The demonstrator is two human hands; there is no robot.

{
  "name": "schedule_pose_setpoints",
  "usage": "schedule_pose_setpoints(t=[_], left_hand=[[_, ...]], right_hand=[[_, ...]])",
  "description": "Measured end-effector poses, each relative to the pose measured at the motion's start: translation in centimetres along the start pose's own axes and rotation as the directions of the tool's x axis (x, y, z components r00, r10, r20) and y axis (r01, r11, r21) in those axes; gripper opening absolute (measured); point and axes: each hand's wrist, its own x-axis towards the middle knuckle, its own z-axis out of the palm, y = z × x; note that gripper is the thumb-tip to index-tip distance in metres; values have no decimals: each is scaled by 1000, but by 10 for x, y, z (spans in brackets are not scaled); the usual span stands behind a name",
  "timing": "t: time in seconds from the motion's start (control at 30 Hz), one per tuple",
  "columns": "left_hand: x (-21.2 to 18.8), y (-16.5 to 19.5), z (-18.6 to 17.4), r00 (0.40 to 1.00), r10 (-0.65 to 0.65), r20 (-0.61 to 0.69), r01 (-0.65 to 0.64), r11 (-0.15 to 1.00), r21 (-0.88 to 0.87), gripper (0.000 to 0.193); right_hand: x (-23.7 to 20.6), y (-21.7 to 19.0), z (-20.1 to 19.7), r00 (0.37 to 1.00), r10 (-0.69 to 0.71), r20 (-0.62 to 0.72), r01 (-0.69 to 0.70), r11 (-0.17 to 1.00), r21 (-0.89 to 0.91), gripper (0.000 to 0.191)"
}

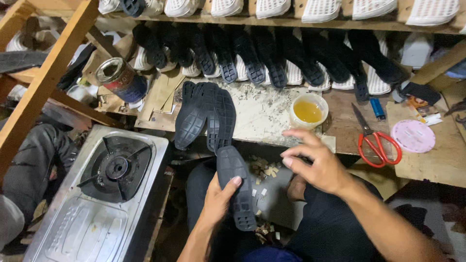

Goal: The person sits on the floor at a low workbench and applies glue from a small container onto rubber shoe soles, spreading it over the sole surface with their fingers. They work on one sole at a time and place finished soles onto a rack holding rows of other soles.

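Black sole [236, 187]: held tread-up over the lap, low enough for the head camera to look straight down on it.
Left hand [217, 200]: wrapped around the sole's edge from below, thumb on the tread, steadying it.
Right hand [318, 162]: free, fingers loosely curled and holding nothing, hovering near the glue cup [308, 111], within easy reach.
Bench [340, 126]: spare soles [205, 116] stacked at its front edge; scissors [376, 138] lie to the right.
Stove [114, 170]: beside the left knee.
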Motion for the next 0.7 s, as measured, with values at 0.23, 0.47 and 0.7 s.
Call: schedule_pose_setpoints(t=[0.23, 0.47, 0.7], left_hand=[[-13, 22, 16, 977, -127, 170, 172, 943, -284, 45], [-27, 35, 20, 943, -141, 302, 206, 958, -198, 50], [-33, 34, 27, 966, -37, 256, 62, 994, -90, 48]], right_hand=[[-18, -41, 43, 964, -267, -9, 266, 962, -66, 49], [-6, -29, 40, 931, -363, -45, 348, 916, -202, 64], [-14, -29, 49, 936, -349, -54, 336, 927, -168, 59]])
